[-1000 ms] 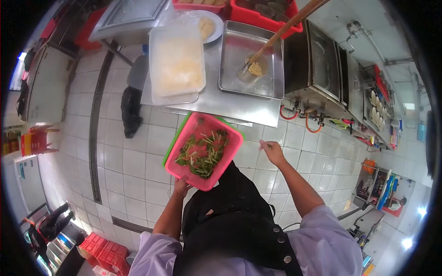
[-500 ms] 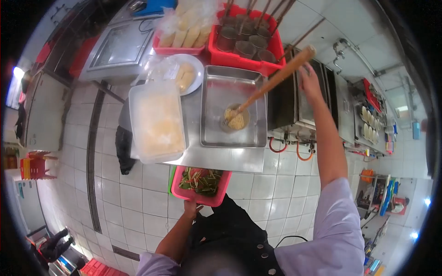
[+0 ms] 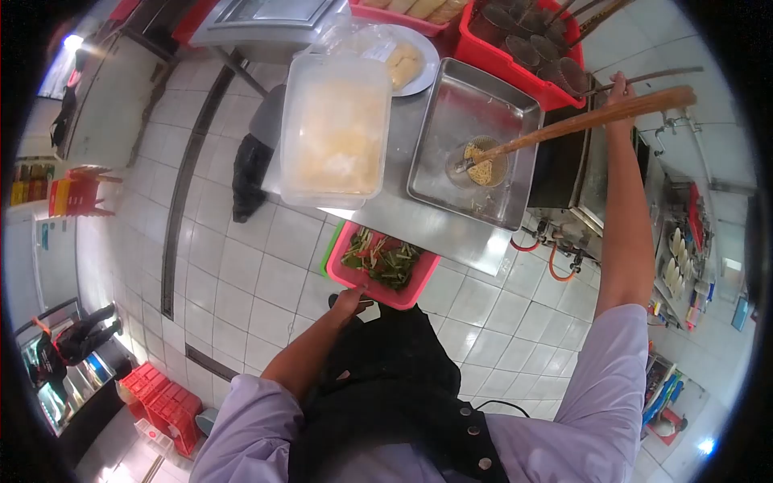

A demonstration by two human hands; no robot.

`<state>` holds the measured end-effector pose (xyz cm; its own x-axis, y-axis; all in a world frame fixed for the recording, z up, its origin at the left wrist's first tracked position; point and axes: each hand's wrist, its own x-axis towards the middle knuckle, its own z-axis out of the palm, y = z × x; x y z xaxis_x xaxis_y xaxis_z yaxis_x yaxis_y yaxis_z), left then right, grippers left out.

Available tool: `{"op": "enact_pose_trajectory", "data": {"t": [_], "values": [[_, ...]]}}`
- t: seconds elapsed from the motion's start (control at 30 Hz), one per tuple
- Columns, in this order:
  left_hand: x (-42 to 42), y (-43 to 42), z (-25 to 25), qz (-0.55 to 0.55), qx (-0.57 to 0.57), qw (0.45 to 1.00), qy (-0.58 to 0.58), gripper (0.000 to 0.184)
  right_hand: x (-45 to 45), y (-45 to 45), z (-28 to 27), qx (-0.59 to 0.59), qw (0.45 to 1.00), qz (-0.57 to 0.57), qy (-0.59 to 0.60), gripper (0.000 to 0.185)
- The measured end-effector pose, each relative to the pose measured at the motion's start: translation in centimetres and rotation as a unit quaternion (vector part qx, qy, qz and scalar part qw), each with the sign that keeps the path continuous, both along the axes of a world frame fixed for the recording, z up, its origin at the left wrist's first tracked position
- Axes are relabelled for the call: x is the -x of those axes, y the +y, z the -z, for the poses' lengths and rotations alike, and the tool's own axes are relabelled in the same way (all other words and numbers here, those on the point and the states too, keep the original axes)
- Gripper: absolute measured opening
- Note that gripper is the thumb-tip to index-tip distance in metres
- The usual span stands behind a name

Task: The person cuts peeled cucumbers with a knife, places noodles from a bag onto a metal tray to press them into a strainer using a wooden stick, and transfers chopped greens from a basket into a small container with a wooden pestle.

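Observation:
My left hand (image 3: pixel 352 303) grips the near rim of a pink basket (image 3: pixel 338 270) of cut green vegetables with some red pieces, at the table's front edge. At the far right, the fingers of my right hand (image 3: pixel 620 95) are closed around the thin handle of a noodle strainer (image 3: pixel 570 77) at the edge of a red bin (image 3: pixel 554 98). Nearer to me, another noodle strainer (image 3: pixel 501 167) with noodles in it stands in a steel tray (image 3: pixel 447 193). Its thick wooden handle (image 3: pixel 596 117) slants up to the right, below my right hand.
Left of the tray are a lidded translucent box (image 3: pixel 334 137) and a white plate (image 3: pixel 427 68) with pale food. Several more strainers fill the red bin. Stove equipment with orange hoses (image 3: pixel 560 272) stands right of the steel table (image 3: pixel 459 241).
My right hand has moved up and away, from beside the thick wooden handle to the thin strainer handle, and its fingers have closed. My left hand still holds the basket. The view has shifted.

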<state>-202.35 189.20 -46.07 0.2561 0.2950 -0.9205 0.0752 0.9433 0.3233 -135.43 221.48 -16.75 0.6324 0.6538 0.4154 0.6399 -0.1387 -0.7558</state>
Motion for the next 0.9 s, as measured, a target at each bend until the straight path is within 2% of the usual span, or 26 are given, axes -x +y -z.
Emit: {"op": "enact_pose_trajectory", "data": {"t": [0.07,0.17,0.2,0.33,0.4,0.47,0.5,0.53,0.57,0.6,0.63,0.7,0.8,0.9], "values": [[-0.2,-0.1,-0.2,-0.011,0.021,1.000,-0.017,0.056,0.0,-1.1,-1.8,-0.015,0.997,0.037,-0.069,0.046],[-1.5,0.4,-1.5,-0.015,0.053,0.998,0.025,0.053,0.2,-2.7,-5.3,0.007,0.998,0.058,-0.023,0.044],[-1.8,0.7,-1.7,-0.012,0.051,0.998,0.020,0.053,0.4,-3.1,-6.5,0.001,0.995,0.091,-0.041,0.044],[-2.7,0.5,-1.8,-0.051,0.050,0.996,0.055,0.050,0.0,-6.8,-10.8,-0.025,0.990,0.095,-0.100,0.045],[-2.2,0.3,-0.5,-0.071,0.049,0.993,0.081,0.051,0.0,-10.2,-14.0,0.043,0.978,0.139,-0.147,0.044],[-1.2,-0.2,2.1,-0.016,0.025,0.999,0.042,0.055,0.6,-15.0,-16.8,0.081,0.913,0.098,-0.388,0.041],[-1.2,-0.2,1.6,-0.022,0.029,0.998,0.043,0.055,4.6,-17.5,-18.1,-0.004,0.971,0.066,-0.230,0.039],[-1.8,-0.1,0.5,-0.021,0.030,0.999,0.040,0.055,8.6,-20.0,-19.0,-0.087,0.994,0.034,-0.063,0.038],[-2.1,-0.1,-0.5,-0.020,0.030,0.999,0.036,0.055,7.1,-22.9,-19.5,-0.059,0.995,0.069,0.033,0.036],[-2.1,0.0,-1.0,-0.005,0.051,0.999,0.019,0.054,13.7,-24.3,-21.2,-0.059,0.995,0.071,0.034,0.034],[-2.1,0.1,-1.7,-0.009,0.051,0.998,0.021,0.054,14.4,-27.2,-21.2,-0.028,0.998,0.056,0.026,0.036],[-1.7,0.1,-2.7,0.004,0.097,0.993,-0.067,0.051,16.5,-32.4,-20.3,0.029,0.998,0.031,0.050,0.037],[-1.5,0.0,-2.7,0.023,0.106,0.991,-0.082,0.047,21.3,-37.1,-16.7,0.071,0.989,0.012,0.128,0.037],[-0.3,0.0,-0.6,0.030,0.097,0.988,-0.114,0.049,26.3,-38.8,-13.9,0.102,0.973,-0.073,0.195,0.035]]}}
